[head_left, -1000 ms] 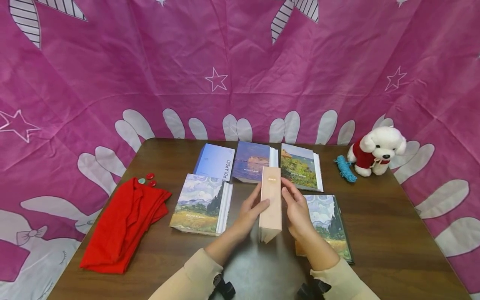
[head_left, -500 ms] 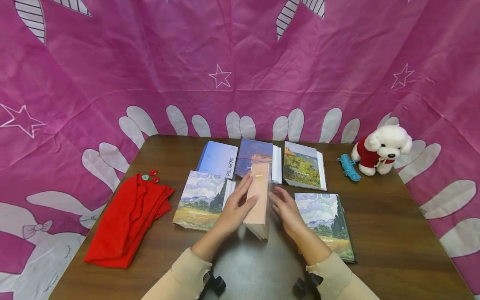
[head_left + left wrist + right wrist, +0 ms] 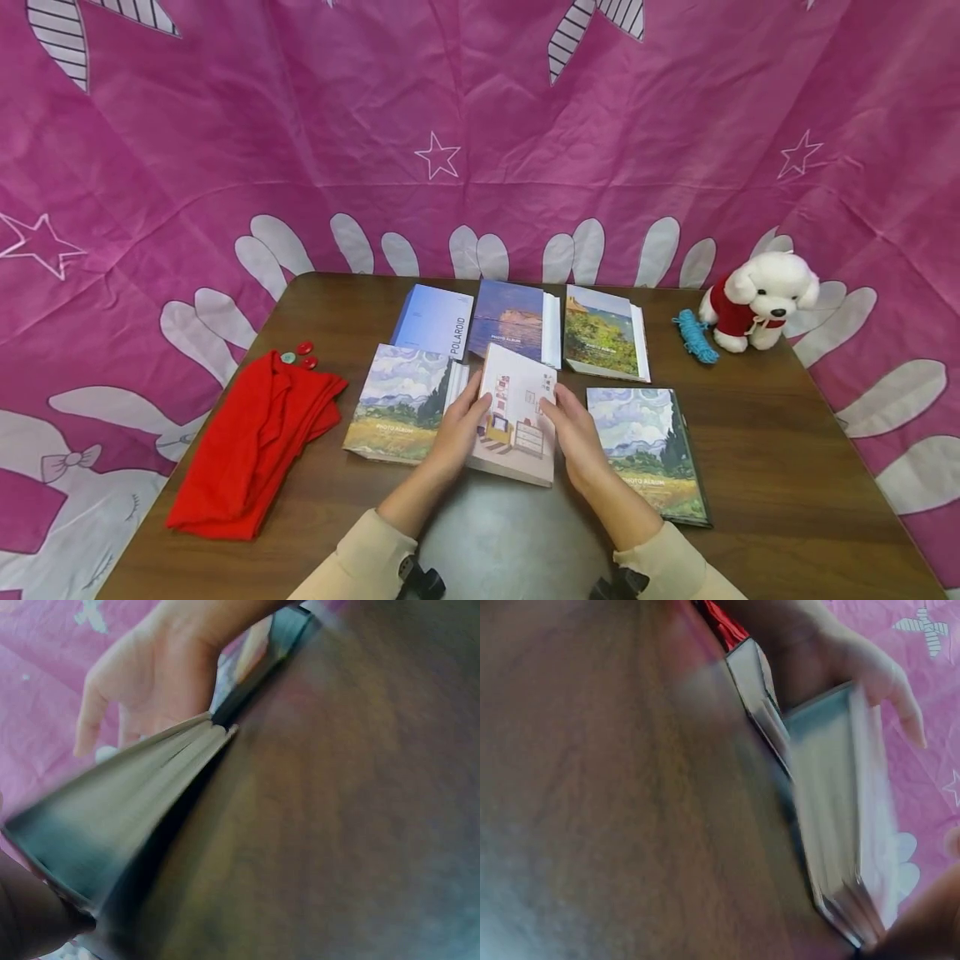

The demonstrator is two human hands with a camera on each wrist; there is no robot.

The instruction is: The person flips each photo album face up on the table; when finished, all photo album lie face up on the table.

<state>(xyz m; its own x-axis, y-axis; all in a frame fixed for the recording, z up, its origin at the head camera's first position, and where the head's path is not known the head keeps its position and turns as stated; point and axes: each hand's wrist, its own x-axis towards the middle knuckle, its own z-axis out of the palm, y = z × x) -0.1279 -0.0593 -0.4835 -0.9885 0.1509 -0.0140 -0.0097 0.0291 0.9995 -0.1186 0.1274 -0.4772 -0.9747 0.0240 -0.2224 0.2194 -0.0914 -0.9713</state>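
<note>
The pink-spined album (image 3: 516, 412) has come down from standing on edge — its illustrated cover now faces up, low over the worktop (image 3: 750, 467) between two Van Gogh albums (image 3: 401, 402). The left hand (image 3: 459, 429) grips its left edge, the right hand (image 3: 577, 433) its right edge, fingers curled round.

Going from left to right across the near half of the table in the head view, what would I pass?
Red cloth → wheat-field album → left hand → room-picture album → right hand → second wheat-field album.
</note>
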